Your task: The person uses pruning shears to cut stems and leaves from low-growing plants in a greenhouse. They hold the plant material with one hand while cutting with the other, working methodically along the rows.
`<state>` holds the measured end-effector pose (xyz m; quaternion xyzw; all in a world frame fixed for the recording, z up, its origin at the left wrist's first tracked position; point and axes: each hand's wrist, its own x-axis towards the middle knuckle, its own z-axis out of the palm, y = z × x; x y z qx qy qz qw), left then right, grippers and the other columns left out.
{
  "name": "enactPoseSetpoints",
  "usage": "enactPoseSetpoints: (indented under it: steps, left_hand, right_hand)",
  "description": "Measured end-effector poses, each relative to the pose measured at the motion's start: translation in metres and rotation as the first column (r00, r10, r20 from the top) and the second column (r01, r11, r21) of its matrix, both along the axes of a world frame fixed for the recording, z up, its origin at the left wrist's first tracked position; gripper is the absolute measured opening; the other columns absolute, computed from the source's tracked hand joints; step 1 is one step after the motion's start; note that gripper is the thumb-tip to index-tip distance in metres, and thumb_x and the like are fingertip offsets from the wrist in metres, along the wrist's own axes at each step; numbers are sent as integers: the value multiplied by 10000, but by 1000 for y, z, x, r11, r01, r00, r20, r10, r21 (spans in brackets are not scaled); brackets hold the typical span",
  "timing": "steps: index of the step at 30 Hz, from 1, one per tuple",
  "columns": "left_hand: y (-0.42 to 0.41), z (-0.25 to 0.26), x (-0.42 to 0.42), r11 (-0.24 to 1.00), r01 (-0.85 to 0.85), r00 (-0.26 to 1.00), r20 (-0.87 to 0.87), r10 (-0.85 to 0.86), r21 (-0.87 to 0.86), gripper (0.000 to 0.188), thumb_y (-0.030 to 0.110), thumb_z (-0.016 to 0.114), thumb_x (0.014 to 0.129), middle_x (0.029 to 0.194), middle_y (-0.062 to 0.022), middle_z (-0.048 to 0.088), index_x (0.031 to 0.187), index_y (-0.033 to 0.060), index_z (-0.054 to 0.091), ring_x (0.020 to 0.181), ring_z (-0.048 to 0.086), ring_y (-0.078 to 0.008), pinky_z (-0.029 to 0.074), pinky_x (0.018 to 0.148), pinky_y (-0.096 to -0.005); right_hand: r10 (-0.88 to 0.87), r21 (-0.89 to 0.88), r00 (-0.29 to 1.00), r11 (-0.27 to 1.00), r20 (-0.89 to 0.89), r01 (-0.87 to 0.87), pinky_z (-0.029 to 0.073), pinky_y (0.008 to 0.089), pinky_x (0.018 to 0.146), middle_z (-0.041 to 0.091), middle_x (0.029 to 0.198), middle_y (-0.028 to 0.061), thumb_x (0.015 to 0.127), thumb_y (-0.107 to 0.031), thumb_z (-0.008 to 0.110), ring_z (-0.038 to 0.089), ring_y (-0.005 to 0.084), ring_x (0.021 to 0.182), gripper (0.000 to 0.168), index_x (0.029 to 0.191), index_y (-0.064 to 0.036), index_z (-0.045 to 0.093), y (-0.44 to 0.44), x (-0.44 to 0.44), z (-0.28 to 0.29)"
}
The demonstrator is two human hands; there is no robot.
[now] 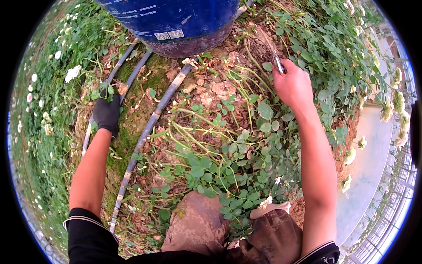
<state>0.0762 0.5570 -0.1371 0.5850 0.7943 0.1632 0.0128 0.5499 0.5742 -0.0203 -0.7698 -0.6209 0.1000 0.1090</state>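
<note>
My left hand, in a black glove, is closed around a small leafy sprig with a dried brown leaf at its side. It is over two dark drip pipes on mossy soil. My right hand is bare and grips a slim metal cutting tool, a bit of orange showing at its handle. The tool's far end reaches among stems and dry litter, so its exact shape cannot be made out. Cut green rose stems with leaves bend across the bed between my hands.
A large blue bucket bearing writing stands on the bed ahead. Another drip pipe runs lengthwise. Flowering plants crowd the left, leafy bushes the right. Pale sheeting lies beyond the bed's right edge. My camouflage-clad knees are at the bottom.
</note>
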Motion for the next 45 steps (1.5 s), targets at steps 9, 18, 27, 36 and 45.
enactPoseSetpoints:
  steps: [9, 18, 27, 36, 45]
  left_hand:
    - [3, -6, -4, 999, -19, 999, -47, 20, 32, 426, 417, 611, 827, 940, -204, 664, 1119, 108, 625, 884, 624, -389, 472, 763, -477]
    - [4, -8, -9, 1000, -26, 999, -44, 26, 4, 433, 417, 595, 834, 944, -215, 662, 1135, 107, 624, 894, 623, -400, 473, 777, -476]
    - [3, 0, 2, 999, -33, 999, 3, 33, 10, 393, 340, 605, 835, 924, -202, 669, 1137, 88, 617, 881, 626, -405, 477, 765, -461]
    - [4, -8, -9, 999, 15, 1000, 7, -15, 51, 389, 327, 609, 839, 958, -208, 666, 1138, 78, 615, 893, 628, -400, 480, 772, -450]
    - [4, -10, -10, 1000, -18, 998, -56, 19, 12, 439, 416, 609, 835, 914, -207, 673, 1155, 116, 625, 856, 637, -395, 480, 752, -471]
  right_hand:
    - [-389, -625, 528, 670, -755, -400, 589, 403, 574, 610, 836, 142, 942, -269, 469, 677, 267, 691, 363, 1074, 62, 534, 26, 4, 25]
    - [-280, -567, 582, 721, -764, -398, 500, 337, 467, 560, 632, 45, 932, -316, 510, 562, 172, 493, 347, 915, 25, 574, 39, -1, 14]
    - [-37, -486, 938, 862, -345, -144, 515, 397, 590, 636, 689, 152, 856, -334, 511, 626, 259, 581, 389, 792, 39, 602, 17, 32, 34]
    - [173, -297, 940, 951, 295, -81, 528, 415, 853, 681, 1022, 176, 803, -312, 565, 653, 323, 975, 390, 1042, -17, 654, 35, 21, 40]
    - [70, -330, 944, 943, 322, 42, 535, 399, 835, 685, 1024, 162, 816, -285, 585, 664, 302, 955, 318, 992, -42, 690, 32, 26, 28]
